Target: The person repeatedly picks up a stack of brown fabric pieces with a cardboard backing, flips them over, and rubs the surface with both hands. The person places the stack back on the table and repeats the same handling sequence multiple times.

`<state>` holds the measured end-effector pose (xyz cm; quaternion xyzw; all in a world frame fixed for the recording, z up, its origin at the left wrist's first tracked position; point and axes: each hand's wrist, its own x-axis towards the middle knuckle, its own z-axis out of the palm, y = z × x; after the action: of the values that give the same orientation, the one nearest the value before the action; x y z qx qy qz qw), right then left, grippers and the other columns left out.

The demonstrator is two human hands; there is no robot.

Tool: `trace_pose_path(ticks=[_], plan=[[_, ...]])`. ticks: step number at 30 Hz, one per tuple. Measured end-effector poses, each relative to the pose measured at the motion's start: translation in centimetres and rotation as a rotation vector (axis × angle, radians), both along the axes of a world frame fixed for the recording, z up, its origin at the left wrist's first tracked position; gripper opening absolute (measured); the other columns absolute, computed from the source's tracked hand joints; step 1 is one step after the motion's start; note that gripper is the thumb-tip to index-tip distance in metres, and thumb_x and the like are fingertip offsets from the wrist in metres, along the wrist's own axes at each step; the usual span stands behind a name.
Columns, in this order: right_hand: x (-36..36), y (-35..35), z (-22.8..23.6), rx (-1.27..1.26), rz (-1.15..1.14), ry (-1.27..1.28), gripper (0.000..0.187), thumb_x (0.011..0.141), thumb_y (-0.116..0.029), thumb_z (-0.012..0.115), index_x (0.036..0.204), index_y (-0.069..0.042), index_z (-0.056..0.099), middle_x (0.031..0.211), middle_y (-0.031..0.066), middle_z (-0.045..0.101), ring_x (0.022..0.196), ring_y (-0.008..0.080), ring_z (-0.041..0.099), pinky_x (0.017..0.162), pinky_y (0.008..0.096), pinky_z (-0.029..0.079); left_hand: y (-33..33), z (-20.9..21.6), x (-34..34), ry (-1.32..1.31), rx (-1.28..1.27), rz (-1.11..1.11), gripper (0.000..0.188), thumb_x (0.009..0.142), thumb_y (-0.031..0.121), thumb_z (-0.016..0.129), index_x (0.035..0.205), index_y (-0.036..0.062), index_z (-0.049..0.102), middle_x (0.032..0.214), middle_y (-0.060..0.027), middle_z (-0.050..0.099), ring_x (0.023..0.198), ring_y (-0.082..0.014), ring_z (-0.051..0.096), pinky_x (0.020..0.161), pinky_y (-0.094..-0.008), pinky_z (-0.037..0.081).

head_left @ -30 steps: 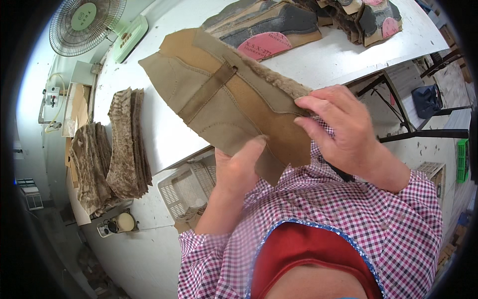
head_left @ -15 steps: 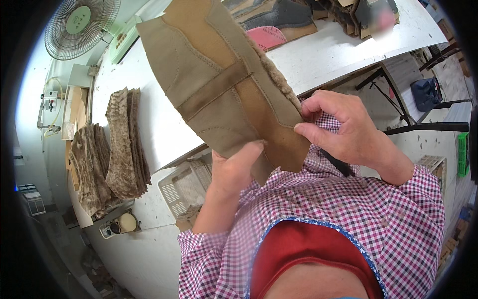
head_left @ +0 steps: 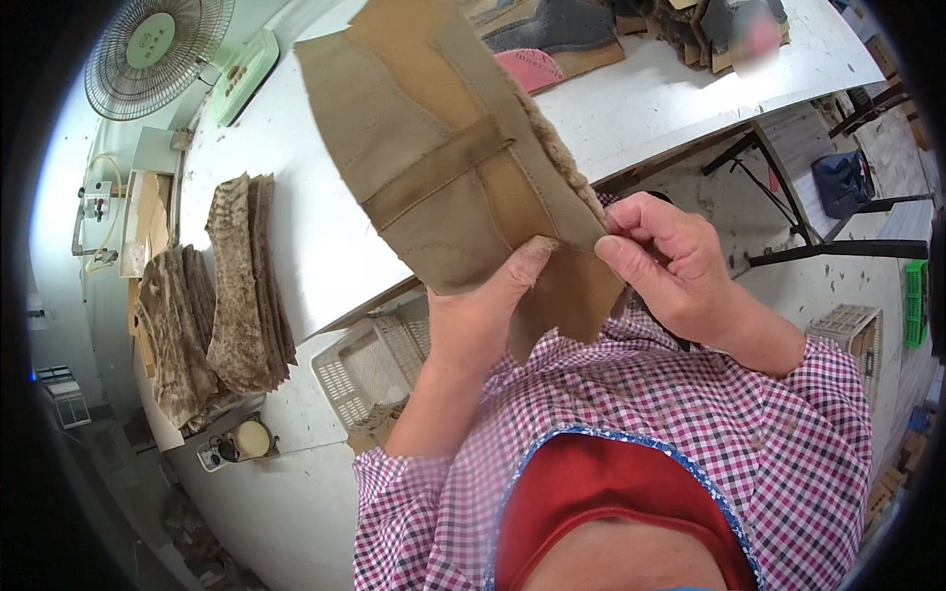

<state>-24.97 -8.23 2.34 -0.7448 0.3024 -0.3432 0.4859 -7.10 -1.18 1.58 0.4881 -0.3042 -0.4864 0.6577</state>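
A long white desk (head_left: 320, 261) runs from the left to the far right, light glaring off its far right stretch (almost hiding the surface there). Along the left stands a pale wall (head_left: 67, 133), its paint brightly lit, with a small control box (head_left: 96, 203) fixed near it. At the far left is a round wire-guarded fan (head_left: 153, 44). On the right, a black metal frame (head_left: 847, 250) stands over a pale floor (head_left: 778, 291) flecked with scraps, near a dark blue bag (head_left: 843, 185) and a green crate (head_left: 916, 303).
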Motion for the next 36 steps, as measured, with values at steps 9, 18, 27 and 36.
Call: trace_pose_path(ticks=[9,18,27,36], plan=[[1.0,-1.2,1.1,-0.407,-0.031,0.021,0.013,0.081,-0.004,0.069,0.085,0.001,0.059,0.069,0.0096,0.055,0.055,0.0196,0.053,0.05,0.0299,0.042,0.2,0.4,-0.2,-0.155,-0.002,-0.013,0.026,0.084,0.011,0.073,0.105,-0.001,0.063,0.094,-0.0057,0.066,0.077,-0.0129,0.06,0.064,-0.0261,0.049],[1.4,-1.2,0.6,-0.274,-0.074,-0.083,0.009,0.081,-0.002,0.066,0.081,0.001,0.058,0.065,0.0087,0.054,0.053,0.0168,0.05,0.048,0.0283,0.039,-0.2,-0.1,-0.3,-0.142,-0.026,-0.014,0.027,0.083,0.01,0.073,0.106,-0.0013,0.063,0.094,-0.0059,0.067,0.077,-0.0127,0.061,0.065,-0.0259,0.05],[0.5,-1.2,1.3,-0.16,-0.02,-0.114,0.009,0.084,-0.003,0.065,0.084,0.003,0.059,0.07,0.006,0.059,0.06,0.0105,0.054,0.052,0.0252,0.043,0.0,0.1,-1.2,-0.095,-0.004,-0.054,0.027,0.083,0.009,0.074,0.106,-0.0009,0.063,0.093,-0.0062,0.067,0.077,-0.0127,0.061,0.064,-0.0249,0.05],[0.7,-1.1,1.9,0.046,-0.052,-0.201,0.008,0.085,-0.003,0.063,0.087,0.003,0.06,0.073,0.0045,0.06,0.064,0.0067,0.052,0.056,0.0221,0.043,0.1,0.0,-1.8,-0.071,0.039,-0.112,0.028,0.083,0.008,0.073,0.107,-0.0011,0.062,0.093,-0.0055,0.066,0.076,-0.0119,0.06,0.064,-0.0245,0.05]])
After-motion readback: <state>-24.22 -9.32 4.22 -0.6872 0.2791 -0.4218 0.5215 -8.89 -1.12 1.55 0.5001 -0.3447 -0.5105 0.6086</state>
